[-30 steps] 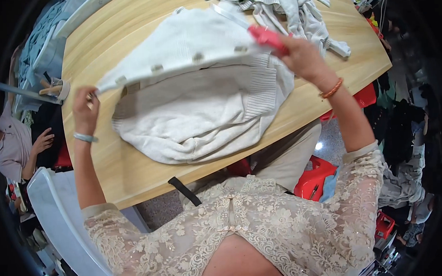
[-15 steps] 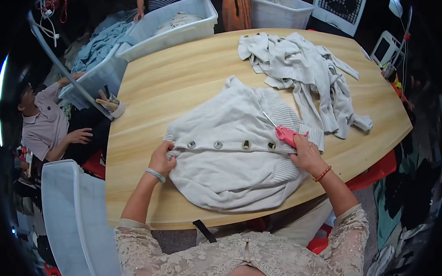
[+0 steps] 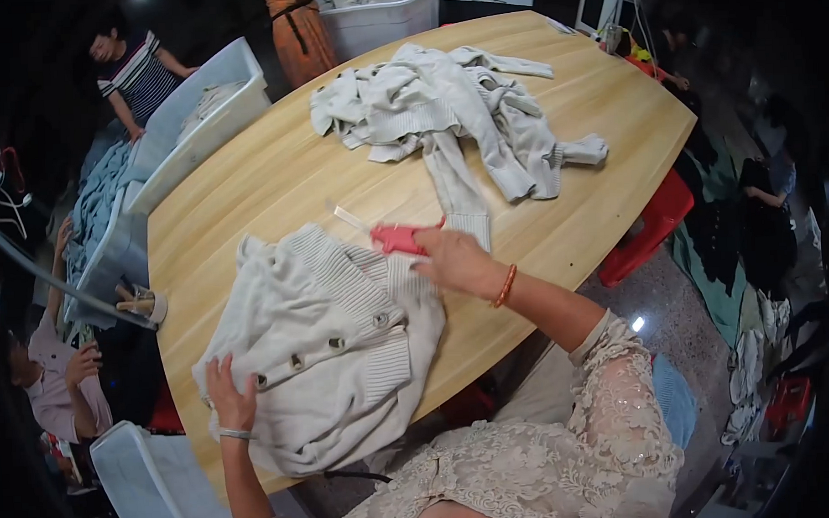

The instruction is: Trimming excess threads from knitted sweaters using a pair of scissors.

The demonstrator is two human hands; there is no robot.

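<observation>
A cream knitted cardigan [image 3: 288, 291] with ribbed edges and a row of dark buttons lies at the table's near left edge. My left hand [image 3: 231, 393] rests on its left side near a button, fingers spread and holding nothing. Closed around a pink-handled tool [image 3: 396, 239] with a thin pale tip is my right hand [image 3: 453, 258], raised at the cardigan's upper right. Motion blur hides the tool's exact kind; its tip points left and away from me. Farther back, a heap of similar cream knitwear [image 3: 427, 103] sprawls, one ribbed sleeve reaching toward my right hand.
The wooden table [image 3: 605, 225] has a curved edge. Plastic tubs [image 3: 244, 87] of garments stand along its far left, where people sit and stand. A small holder [image 3: 151, 305] with tools is at the left edge. On the right is a red stool [image 3: 655, 223].
The view has turned, shifting everything leftward. My left hand has let go of the cardigan's edge and spread its fingers. My right hand, with the pink tool, has lifted off the cardigan's ribbing.
</observation>
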